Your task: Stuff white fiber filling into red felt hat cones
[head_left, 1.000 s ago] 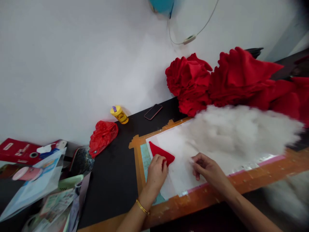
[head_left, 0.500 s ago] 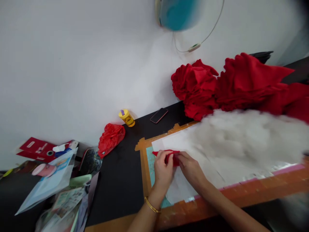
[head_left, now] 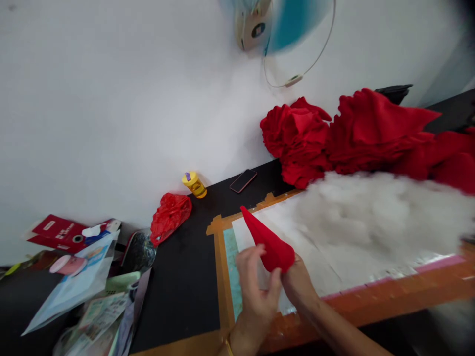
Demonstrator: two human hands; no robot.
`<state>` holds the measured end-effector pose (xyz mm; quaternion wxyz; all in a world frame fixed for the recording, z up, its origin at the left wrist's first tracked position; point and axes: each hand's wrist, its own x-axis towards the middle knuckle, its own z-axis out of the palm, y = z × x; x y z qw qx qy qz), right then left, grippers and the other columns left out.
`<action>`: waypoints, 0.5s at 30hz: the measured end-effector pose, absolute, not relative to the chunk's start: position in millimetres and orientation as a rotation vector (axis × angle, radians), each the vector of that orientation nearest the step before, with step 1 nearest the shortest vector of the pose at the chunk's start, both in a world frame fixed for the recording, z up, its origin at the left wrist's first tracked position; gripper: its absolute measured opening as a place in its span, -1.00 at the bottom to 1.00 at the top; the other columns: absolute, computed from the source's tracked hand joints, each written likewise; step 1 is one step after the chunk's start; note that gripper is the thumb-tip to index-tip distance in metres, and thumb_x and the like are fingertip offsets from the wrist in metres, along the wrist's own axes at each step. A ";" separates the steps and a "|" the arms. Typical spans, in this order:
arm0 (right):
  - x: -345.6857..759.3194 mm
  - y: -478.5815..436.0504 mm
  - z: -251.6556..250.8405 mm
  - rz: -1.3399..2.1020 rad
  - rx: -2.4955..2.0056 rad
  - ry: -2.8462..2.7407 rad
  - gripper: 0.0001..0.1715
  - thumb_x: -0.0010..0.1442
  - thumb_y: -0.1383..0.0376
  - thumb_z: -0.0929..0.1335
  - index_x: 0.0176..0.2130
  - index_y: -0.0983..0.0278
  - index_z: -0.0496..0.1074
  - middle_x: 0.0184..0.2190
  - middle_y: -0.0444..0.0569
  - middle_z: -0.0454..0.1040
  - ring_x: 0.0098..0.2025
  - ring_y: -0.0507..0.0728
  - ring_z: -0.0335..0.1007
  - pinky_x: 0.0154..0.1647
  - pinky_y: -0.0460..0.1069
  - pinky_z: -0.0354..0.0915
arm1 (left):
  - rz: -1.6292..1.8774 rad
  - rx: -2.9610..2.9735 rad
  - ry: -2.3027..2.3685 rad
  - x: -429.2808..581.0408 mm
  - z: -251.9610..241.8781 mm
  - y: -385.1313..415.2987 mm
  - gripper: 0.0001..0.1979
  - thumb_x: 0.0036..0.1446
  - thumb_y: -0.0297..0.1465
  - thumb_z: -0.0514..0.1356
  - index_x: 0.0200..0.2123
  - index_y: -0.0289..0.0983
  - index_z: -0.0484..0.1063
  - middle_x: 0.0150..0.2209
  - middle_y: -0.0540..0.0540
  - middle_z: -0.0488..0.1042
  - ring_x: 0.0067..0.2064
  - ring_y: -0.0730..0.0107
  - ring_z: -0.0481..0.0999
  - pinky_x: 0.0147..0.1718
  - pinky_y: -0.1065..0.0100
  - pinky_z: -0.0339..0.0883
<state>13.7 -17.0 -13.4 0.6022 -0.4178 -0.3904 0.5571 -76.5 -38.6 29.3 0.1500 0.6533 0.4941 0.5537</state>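
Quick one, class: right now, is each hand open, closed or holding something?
Left hand: open, thumb and fingers apart beside the red cloth cone.
Right hand: at the cone's wide end; fingers hidden, grip cannot be told.

The right hand (head_left: 300,283) meets the wide end of a red pointed fabric cone (head_left: 271,243); the left hand (head_left: 257,295) curves loosely alongside.

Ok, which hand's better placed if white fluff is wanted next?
Right, likely: the right hand sits nearer the white fluff than the left hand. But the right's fingers are hidden at the wide end of the red cloth cone.
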 end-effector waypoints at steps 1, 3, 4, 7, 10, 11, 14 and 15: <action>13.2 -15.6 -7.7 1.321 -0.940 -0.875 -0.74 0.20 0.18 0.32 -0.26 0.26 0.54 -0.41 0.02 0.58 -0.35 0.17 0.50 -0.27 0.04 0.49 | 1.755 1.575 1.489 -80.5 31.4 -34.5 -0.50 0.12 -0.41 0.28 0.13 -0.12 0.30 0.03 -0.16 0.39 0.07 0.16 0.37 0.06 0.14 0.26; 10.0 -14.1 0.0 1.360 -0.885 -0.876 -0.71 0.20 0.19 0.33 -0.15 0.26 0.55 -0.31 0.04 0.62 -0.24 0.21 0.52 -0.14 0.09 0.48 | 1.841 0.969 1.455 -85.5 38.4 -22.7 -0.45 0.08 -0.32 0.33 0.13 -0.11 0.26 0.08 -0.15 0.36 0.08 0.21 0.40 0.04 0.21 0.30; 7.5 -14.2 0.8 1.345 -0.871 -0.920 -0.71 0.18 0.21 0.34 -0.15 0.26 0.56 -0.27 0.04 0.62 -0.21 0.22 0.53 -0.11 0.11 0.47 | 1.774 0.749 1.372 -85.9 42.7 -16.4 -0.47 0.07 -0.26 0.34 0.09 -0.14 0.29 0.05 -0.15 0.39 0.01 0.23 0.45 -0.02 0.24 0.34; -1.9 -17.6 -9.7 1.157 -0.887 -1.127 -0.77 0.10 0.25 0.39 -0.22 0.23 0.59 -0.22 0.04 0.63 -0.20 0.26 0.54 -0.11 0.13 0.48 | 1.556 0.449 1.193 -80.4 53.4 -4.1 -0.54 -0.01 -0.19 0.39 -0.09 -0.27 0.40 -0.17 -0.13 0.49 -0.25 0.32 0.53 -0.23 0.33 0.42; -13.3 -21.0 -31.6 1.056 -0.914 -1.188 -0.66 0.17 0.21 0.36 -0.06 0.21 0.54 -0.11 0.06 0.60 -0.12 0.26 0.56 -0.11 0.11 0.51 | 1.536 0.371 1.220 -72.1 55.0 -4.7 -0.48 -0.10 -0.27 0.45 -0.07 -0.26 0.42 -0.28 -0.05 0.51 -0.36 0.41 0.51 -0.34 0.41 0.42; -18.5 -21.1 -38.4 1.064 -0.918 -1.193 -0.61 0.25 0.19 0.30 0.03 0.20 0.49 -0.06 0.06 0.59 -0.08 0.23 0.56 -0.10 0.09 0.52 | 1.525 0.371 1.237 -70.1 53.3 -6.8 -0.44 -0.11 -0.29 0.46 -0.02 -0.23 0.40 -0.27 -0.04 0.52 -0.35 0.42 0.51 -0.35 0.43 0.42; -41.3 -17.6 -51.2 1.061 -0.944 -1.229 -0.49 0.40 0.23 0.06 0.18 0.18 0.35 -0.01 0.04 0.55 0.00 0.13 0.53 -0.04 0.04 0.50 | 1.446 0.402 1.272 -66.7 44.3 -15.3 -0.32 -0.12 -0.33 0.47 0.10 -0.20 0.36 -0.24 -0.04 0.54 -0.33 0.42 0.54 -0.34 0.45 0.44; -50.7 -16.1 -52.3 1.050 -0.953 -1.235 -0.46 0.41 0.24 0.02 0.18 0.18 0.35 -0.01 0.03 0.55 0.04 0.11 0.50 0.01 0.04 0.47 | 1.430 0.406 1.281 -66.1 40.7 -18.1 -0.30 -0.13 -0.34 0.48 0.11 -0.19 0.35 -0.23 -0.05 0.54 -0.32 0.40 0.55 -0.33 0.44 0.45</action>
